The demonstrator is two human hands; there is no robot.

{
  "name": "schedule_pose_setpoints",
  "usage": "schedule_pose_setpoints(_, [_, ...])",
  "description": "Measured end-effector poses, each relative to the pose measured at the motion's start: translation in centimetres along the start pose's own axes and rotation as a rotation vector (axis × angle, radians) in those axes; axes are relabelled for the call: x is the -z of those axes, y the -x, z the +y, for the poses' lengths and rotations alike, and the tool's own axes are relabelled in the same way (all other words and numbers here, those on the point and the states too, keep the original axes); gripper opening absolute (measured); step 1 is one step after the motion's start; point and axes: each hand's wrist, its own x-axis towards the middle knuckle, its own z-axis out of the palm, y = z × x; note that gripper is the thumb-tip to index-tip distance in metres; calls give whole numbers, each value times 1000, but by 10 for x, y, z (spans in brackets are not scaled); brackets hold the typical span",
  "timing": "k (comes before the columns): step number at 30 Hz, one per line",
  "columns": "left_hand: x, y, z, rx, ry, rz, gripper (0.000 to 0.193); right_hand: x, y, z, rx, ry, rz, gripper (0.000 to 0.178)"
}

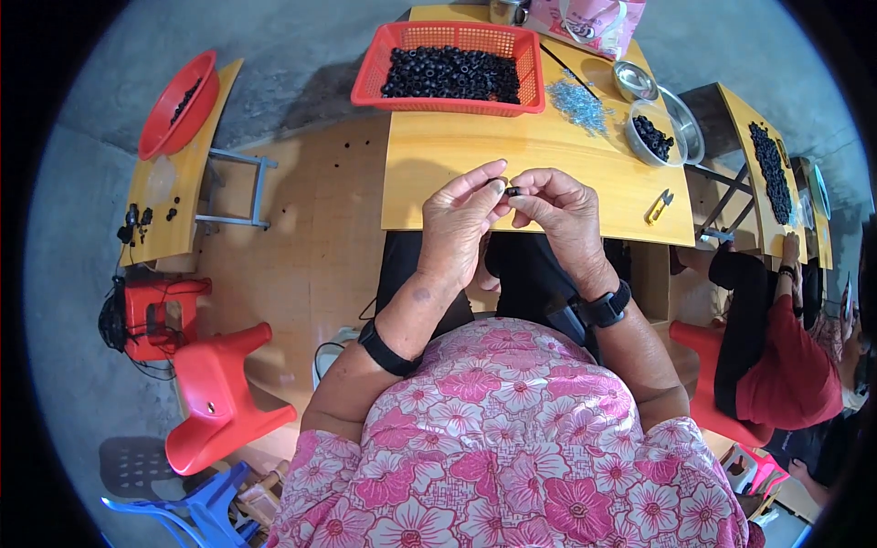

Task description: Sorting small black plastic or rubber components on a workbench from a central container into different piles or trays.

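Pinching a small black piece [513, 192] in the right hand [562, 205], beside the narrowly pinched left hand [454, 217], contents unclear, above a bench [457, 142] bearing a red basket [438, 106] of black parts [448, 73].

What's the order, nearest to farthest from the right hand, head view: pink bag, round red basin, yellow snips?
From the right hand:
1. Yellow snips: to its right, on the near table.
2. Pink bag: far end of that table.
3. Round red basin: far left, on another table.
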Motion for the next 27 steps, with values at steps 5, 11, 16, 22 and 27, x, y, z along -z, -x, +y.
schedule_pose_setpoints(5, [5,0,0,38,-62,-52,29,5,1,-1,24,0,9,13])
schedule_pose_setpoints(11, [5,8,4,98,9,-167,32,13,5,-17,54,18,3,13])
schedule_pose_setpoints(16, [13,8,2,91,-19,-230,34,13,11,-29,47,43,-15,13])
schedule_pose_setpoints(22, [16,9,1,26,-32,-271,32,13,14,-28,5,49,-71,14])
schedule_pose_setpoints(27, [18,12,1,50,1,-271,24,10,15,-26,3,44,-96,16])
